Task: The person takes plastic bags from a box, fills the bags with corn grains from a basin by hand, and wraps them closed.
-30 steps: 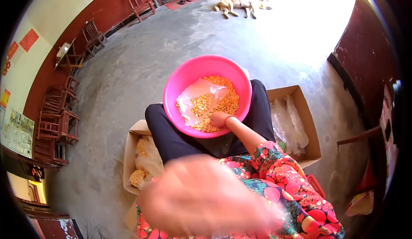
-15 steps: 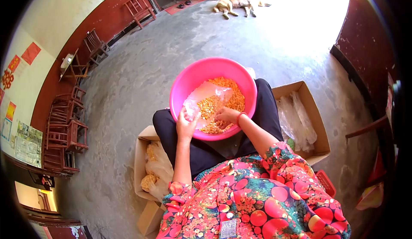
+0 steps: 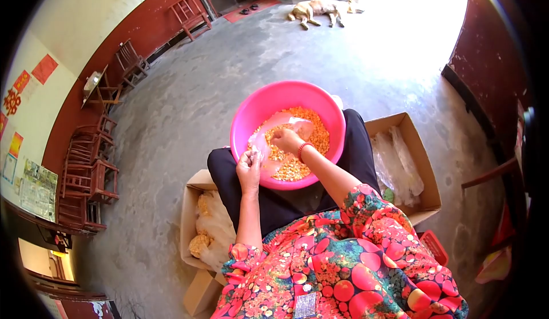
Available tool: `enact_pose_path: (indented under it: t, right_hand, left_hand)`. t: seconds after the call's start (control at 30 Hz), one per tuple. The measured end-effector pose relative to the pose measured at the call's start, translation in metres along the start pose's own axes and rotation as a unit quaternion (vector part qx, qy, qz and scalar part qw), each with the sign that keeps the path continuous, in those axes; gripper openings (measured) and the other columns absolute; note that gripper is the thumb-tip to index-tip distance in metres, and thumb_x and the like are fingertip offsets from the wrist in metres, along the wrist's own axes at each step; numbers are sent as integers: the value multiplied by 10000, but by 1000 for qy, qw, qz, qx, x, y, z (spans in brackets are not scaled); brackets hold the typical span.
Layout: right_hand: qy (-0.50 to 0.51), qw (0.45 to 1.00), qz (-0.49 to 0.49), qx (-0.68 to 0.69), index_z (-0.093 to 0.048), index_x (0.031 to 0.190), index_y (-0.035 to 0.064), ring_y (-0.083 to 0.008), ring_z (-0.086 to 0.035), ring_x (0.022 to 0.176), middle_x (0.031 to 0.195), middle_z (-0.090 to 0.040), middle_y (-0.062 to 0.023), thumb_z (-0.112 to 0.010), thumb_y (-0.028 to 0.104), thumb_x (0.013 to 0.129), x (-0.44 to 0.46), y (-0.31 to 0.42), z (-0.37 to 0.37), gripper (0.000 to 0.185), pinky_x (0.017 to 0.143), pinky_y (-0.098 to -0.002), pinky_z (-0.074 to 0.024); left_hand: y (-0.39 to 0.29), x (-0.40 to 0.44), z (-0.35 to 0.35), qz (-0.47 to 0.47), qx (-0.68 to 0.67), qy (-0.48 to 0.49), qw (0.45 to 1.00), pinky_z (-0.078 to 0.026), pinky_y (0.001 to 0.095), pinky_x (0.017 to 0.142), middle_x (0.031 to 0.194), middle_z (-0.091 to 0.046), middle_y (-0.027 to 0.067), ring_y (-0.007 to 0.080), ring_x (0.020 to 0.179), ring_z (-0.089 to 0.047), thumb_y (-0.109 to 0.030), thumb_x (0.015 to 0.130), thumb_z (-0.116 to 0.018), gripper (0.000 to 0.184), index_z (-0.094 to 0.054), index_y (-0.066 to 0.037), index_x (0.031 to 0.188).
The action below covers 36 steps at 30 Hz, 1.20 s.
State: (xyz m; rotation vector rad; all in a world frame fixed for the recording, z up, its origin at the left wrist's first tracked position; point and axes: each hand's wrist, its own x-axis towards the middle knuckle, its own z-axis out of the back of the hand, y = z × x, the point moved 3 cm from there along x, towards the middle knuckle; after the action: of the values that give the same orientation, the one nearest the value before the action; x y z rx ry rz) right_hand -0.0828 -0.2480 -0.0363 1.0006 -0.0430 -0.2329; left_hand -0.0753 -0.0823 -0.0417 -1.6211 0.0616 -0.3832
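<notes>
A pink plastic basin (image 3: 251, 108) sits on my lap between my knees, with loose orange-yellow corn kernels (image 3: 293, 169) over its bottom. At the basin's near-left rim, my left hand (image 3: 249, 170) is closed, pinching the edge of a clear plastic bag (image 3: 261, 140) that spreads over the kernels. My right hand (image 3: 287, 140), with a red bead bracelet at the wrist, is over the bag in the middle of the basin. Its fingers are curled together, and what they hold is hidden.
A cardboard box (image 3: 190, 222) on my left holds filled clear bags. Another box (image 3: 426, 173) on my right holds clear plastic bags. A red basket (image 3: 434, 247) is beside my right hip. A dog (image 3: 317, 11) lies on the floor ahead; wooden chairs (image 3: 91, 176) line the left wall.
My right hand has lifted out of the kernels and moved up and left over the bag. My left hand still grips the bag at the rim.
</notes>
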Motion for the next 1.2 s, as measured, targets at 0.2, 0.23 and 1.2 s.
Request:
enact_pose_path:
  t: [0.2, 0.23, 1.2]
  right_hand:
    - [135, 948, -12, -287, -645, 858, 32, -319, -605, 817, 877, -617, -192, -501, 173, 692, -29, -60, -35, 261, 725, -390, -486]
    - [132, 951, -30, -277, -638, 877, 29, -319, -599, 841, 897, -611, -198, -489, 170, 702, -37, -58, -39, 270, 743, -390, -480]
    - [260, 935, -168, 173, -587, 932, -9, -250, -604, 621, 763, -586, -127, -512, 141, 763, -34, -75, -42, 238, 526, -344, -536]
  left_hand:
    - [-4, -5, -6, -15, 9, -16, 1000, -352, 157, 503, 650, -519, -49, 5, 560, -433, -108, 831, -553, 85, -548, -44, 776]
    - [-7, -6, -7, -12, 21, -22, 999, -349, 161, 498, 637, -504, -55, 4, 554, -423, -126, 844, -536, 115, -545, -43, 765]
    - [-7, -25, -21, -93, 396, 36, 913, -401, 385, 497, 587, -543, 127, 290, 559, -556, -288, 850, -470, 260, -551, -58, 758]
